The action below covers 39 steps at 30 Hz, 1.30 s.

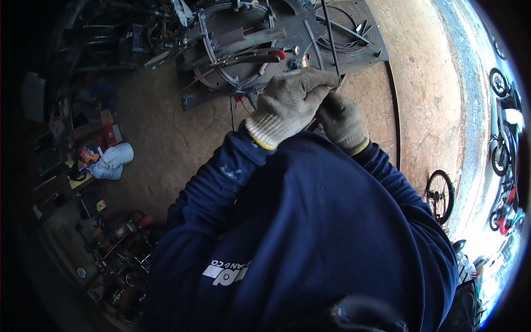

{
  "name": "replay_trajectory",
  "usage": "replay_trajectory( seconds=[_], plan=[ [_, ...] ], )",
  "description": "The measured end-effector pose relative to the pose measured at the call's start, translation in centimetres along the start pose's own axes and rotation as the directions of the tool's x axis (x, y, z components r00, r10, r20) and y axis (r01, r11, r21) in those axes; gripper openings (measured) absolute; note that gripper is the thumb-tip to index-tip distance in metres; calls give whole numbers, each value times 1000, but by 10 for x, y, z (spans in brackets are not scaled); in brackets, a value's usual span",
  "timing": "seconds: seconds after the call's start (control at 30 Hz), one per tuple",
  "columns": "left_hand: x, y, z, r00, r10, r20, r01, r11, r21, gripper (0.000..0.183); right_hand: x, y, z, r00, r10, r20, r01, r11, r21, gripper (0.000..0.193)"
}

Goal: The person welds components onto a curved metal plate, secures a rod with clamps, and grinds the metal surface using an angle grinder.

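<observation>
My left hand (293, 99), in a grey knit glove with a yellow cuff edge, is closed at the near edge of a dark metal workbench (365, 55). Its fingertips pinch together where the lower end of a thin dark rod (331, 39) meets them. The rod runs up from there across the bench. Just right of it and slightly lower, my right hand (344, 119), gloved alike, is curled with its fingers close to the left fingertips. What lies inside the right hand is hidden behind the gloves.
On the bench lie a round frame of bent rod (203, 41), flat metal bars (251, 41) and a coil of thin wire (345, 47). A crate with a pale cloth bundle (113, 160) stands at left. Metal parts (124, 243) crowd the lower left. A wheel (440, 196) and motorbikes (500, 133) are right.
</observation>
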<state>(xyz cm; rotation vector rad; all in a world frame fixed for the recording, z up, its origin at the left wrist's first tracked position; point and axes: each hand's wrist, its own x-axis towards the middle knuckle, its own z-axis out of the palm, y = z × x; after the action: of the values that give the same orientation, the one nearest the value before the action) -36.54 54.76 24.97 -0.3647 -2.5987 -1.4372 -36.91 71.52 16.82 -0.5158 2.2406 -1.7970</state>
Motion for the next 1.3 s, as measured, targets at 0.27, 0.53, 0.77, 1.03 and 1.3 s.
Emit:
replay_trajectory(
  seconds=[0.27, 0.53, 0.77, 1.03, 1.3],
  plan=[
    [-63, -14, -146, 914, -259, 312, 208, 960, 186, 29, 39, -21, 36, 960, 277, 37, -274, 908, 316, 22],
    [-140, -85, -233, 717, -554, 423, 497, 832, 247, 32, 64, -33, 124, 937, 267, -224, -171, 912, 373, 20],
    [-168, -134, -260, 712, -464, 527, 385, 886, 260, 30, 58, -28, 152, 943, 217, -254, -191, 974, 124, 27],
    [-141, -129, -257, 697, -441, 565, 402, 893, 201, 31, 59, -32, 165, 932, 196, -306, -198, 980, 26, 33],
    [-106, -93, -258, 692, -473, 546, 392, 881, 266, 31, 63, -32, 158, 953, 132, -273, -148, 988, -39, 32]
  ],
)
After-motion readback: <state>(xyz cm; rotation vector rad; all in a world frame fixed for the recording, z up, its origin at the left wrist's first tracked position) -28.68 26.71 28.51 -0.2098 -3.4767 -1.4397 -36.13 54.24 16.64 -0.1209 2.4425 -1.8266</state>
